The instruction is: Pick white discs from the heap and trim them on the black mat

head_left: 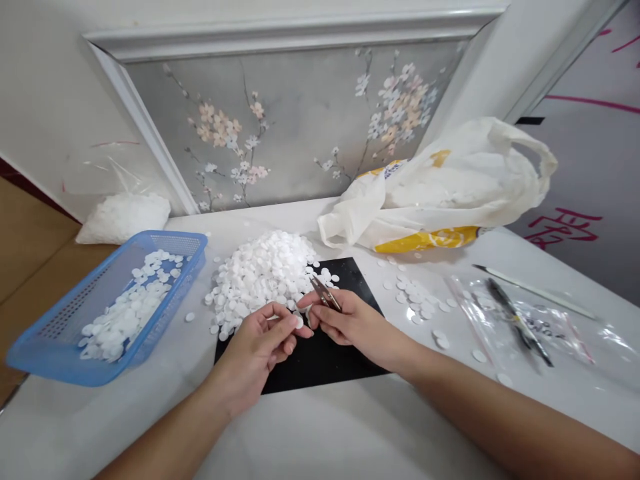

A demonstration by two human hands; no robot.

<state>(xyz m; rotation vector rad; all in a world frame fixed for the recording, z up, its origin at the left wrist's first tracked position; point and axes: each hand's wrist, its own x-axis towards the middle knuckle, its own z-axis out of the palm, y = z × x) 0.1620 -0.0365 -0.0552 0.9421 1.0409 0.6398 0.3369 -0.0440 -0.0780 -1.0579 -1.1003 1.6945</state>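
My left hand (263,350) is closed over the black mat, pinching a small white disc (299,322) between thumb and fingertip. Right beside it, my right hand (357,323) grips a pair of small metal snips (326,295), whose narrow tips point up and to the left. The fingers of both hands nearly meet, and they partly hide what lies between them. Just beyond my hands rises a large heap of white discs (265,270), partly on the black mat (320,367) and partly on the white table.
At left stands a blue basket (55,327) holding many discs. Behind it rests a clear bag of white pieces (125,217). A white and yellow plastic bag (440,193) lies at the back right. Loose discs (415,297), a black pen (517,320) and a white pen-like stick (535,290) lie at right.
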